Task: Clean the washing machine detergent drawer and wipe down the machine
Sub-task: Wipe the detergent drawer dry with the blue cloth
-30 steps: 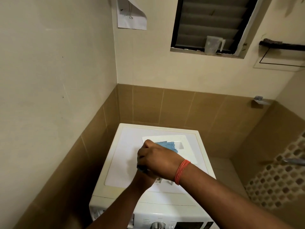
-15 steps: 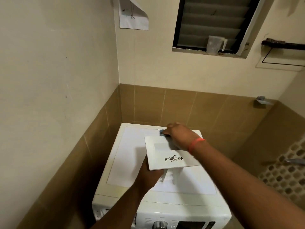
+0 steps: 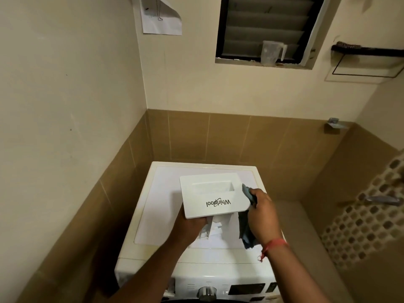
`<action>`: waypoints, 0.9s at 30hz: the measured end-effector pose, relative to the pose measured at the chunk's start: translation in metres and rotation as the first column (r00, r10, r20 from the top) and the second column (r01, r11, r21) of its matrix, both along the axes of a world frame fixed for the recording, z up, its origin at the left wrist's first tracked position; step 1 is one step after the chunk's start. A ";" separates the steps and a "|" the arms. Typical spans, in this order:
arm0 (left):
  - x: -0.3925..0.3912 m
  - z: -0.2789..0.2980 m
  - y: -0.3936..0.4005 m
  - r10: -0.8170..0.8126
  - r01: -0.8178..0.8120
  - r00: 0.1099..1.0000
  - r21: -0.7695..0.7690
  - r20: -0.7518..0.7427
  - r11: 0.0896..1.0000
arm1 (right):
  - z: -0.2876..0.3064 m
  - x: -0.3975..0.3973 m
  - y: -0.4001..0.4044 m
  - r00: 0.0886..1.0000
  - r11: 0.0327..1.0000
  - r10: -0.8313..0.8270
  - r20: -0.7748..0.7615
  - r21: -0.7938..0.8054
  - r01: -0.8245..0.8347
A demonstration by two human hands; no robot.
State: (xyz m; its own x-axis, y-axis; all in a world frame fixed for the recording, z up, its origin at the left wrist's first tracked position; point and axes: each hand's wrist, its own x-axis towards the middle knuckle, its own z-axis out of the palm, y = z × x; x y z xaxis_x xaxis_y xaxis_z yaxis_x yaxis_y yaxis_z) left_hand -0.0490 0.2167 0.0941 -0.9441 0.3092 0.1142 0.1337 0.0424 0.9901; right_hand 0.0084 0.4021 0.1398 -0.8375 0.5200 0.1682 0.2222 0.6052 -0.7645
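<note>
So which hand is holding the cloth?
The right hand, with the red wrist thread, grips the blue cloth; the left hand holds the drawer.

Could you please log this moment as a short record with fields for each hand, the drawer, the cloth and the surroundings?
left hand: left hand holds the detergent drawer from beneath, above the washing machine
right hand: right hand grips the blue cloth at the drawer's right edge
drawer: out of the machine, white front panel facing the camera, logo upside down
cloth: bunched in the grip, its tail hanging below the hand
surroundings: clear jug on the window ledge; paper sheet on the wall
</note>
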 end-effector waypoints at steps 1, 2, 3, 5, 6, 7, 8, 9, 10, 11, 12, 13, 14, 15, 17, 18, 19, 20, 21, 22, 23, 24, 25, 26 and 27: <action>0.000 0.000 0.000 -0.003 0.003 1.000 0.002 0.005 1.000 | -0.001 0.005 -0.008 0.998 0.997 -0.054 -0.017 -0.055 0.053; 0.000 0.001 -0.001 -0.005 0.005 1.000 0.002 0.010 1.000 | -0.001 0.010 -0.017 0.995 0.990 -0.098 -0.031 -0.108 0.094; 0.001 0.000 0.000 -0.005 0.005 1.000 -0.002 0.014 1.000 | -0.001 0.014 -0.025 0.990 0.979 -0.135 -0.042 -0.159 0.127; 0.001 0.001 0.000 -0.012 0.012 1.000 -0.006 0.021 1.000 | -0.002 0.018 -0.037 0.978 0.946 -0.198 -0.061 -0.272 0.175; 0.002 0.001 0.000 -0.017 0.017 1.000 -0.005 0.025 1.000 | -0.002 0.019 -0.041 0.970 0.923 -0.231 -0.070 -0.330 0.196; 0.002 0.000 0.001 -0.014 0.014 1.000 -0.007 0.027 1.000 | -0.002 0.020 -0.044 0.962 0.900 -0.264 -0.073 -0.379 0.218; 0.001 -0.003 0.001 -0.003 0.003 0.999 -0.011 0.034 1.000 | -0.001 0.020 -0.048 0.953 0.879 -0.293 -0.075 -0.413 0.237; 0.000 -0.005 0.001 0.009 -0.008 0.999 -0.007 0.046 1.000 | -0.001 0.021 -0.051 0.947 0.863 -0.313 -0.075 -0.439 0.251; -0.002 -0.008 0.001 0.025 -0.024 0.998 -0.003 0.063 1.000 | -0.001 0.023 -0.055 0.943 0.850 -0.324 -0.080 -0.462 0.252; -0.003 -0.012 0.001 0.042 -0.042 0.996 -0.004 0.078 0.999 | -0.002 0.024 -0.058 0.941 0.837 -0.327 -0.087 -0.488 0.246; -0.004 -0.014 0.001 0.065 -0.065 0.993 -0.006 0.097 0.998 | -0.002 0.025 -0.061 0.941 0.825 -0.323 -0.097 -0.517 0.230; -0.005 -0.015 0.001 0.095 -0.096 0.989 0.000 0.116 0.995 | -0.004 0.027 -0.064 0.943 0.810 -0.316 -0.108 -0.547 0.209; -0.006 -0.016 0.002 0.123 -0.127 0.983 0.018 0.140 0.992 | -0.005 0.029 -0.065 0.945 0.796 -0.304 -0.121 -0.577 0.183; -0.006 -0.014 0.004 0.145 -0.151 0.977 0.027 0.155 0.988 | -0.007 0.031 -0.066 0.949 0.785 -0.287 -0.132 -0.599 0.154; -0.005 -0.007 0.008 0.199 -0.202 0.971 0.010 0.135 0.979 | -0.005 0.035 -0.069 0.961 0.774 -0.229 -0.153 -0.628 0.085; -0.005 -0.005 0.011 0.234 -0.235 0.963 -0.007 0.134 0.972 | -0.003 0.037 -0.070 0.966 0.767 -0.203 -0.161 -0.640 0.054; -0.004 -0.004 0.014 0.281 -0.283 0.946 -0.017 0.161 0.959 | -0.001 0.039 -0.071 0.968 0.759 -0.186 -0.169 -0.651 0.032; -0.004 -0.004 0.017 0.332 -0.338 0.919 -0.012 0.212 0.941 | 0.000 0.041 -0.070 0.969 0.753 -0.178 -0.172 -0.658 0.021; -0.003 -0.004 0.021 0.372 -0.388 0.890 0.010 0.263 0.922 | 0.000 0.042 -0.067 0.968 0.749 -0.180 -0.173 -0.662 0.021; -0.002 -0.006 0.024 0.403 -0.438 0.860 0.047 0.313 0.898 | -0.001 0.044 -0.064 0.967 0.748 -0.188 -0.172 -0.664 0.027; -0.001 -0.009 0.027 0.424 -0.485 0.827 0.088 0.369 0.870 | -0.002 0.045 -0.059 0.966 0.744 -0.197 -0.168 -0.667 0.036; 0.000 -0.010 0.030 0.435 -0.534 0.785 0.126 0.442 0.836 | -0.003 0.047 -0.055 0.966 0.740 -0.201 -0.160 -0.671 0.043; 0.001 -0.012 0.032 0.431 -0.582 0.736 0.161 0.522 0.797 | -0.006 0.049 -0.050 0.968 0.732 -0.201 -0.151 -0.680 0.046; 0.002 -0.015 0.033 0.413 -0.624 0.686 0.193 0.599 0.757 | -0.009 0.051 -0.047 0.969 0.720 -0.198 -0.145 -0.693 0.043; 0.002 -0.018 0.034 0.393 -0.659 0.637 0.205 0.664 0.723 | -0.013 0.054 -0.043 0.971 0.710 -0.195 -0.142 -0.703 0.040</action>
State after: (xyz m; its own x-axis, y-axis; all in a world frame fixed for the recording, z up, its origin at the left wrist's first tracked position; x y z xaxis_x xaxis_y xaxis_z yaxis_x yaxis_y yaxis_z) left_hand -0.0466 0.2503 0.0760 -0.8507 -0.2120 -0.4809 -0.3385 -0.4791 0.8099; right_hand 0.0620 0.3588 0.1270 -0.7522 0.6459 -0.1299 0.0581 -0.1314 -0.9896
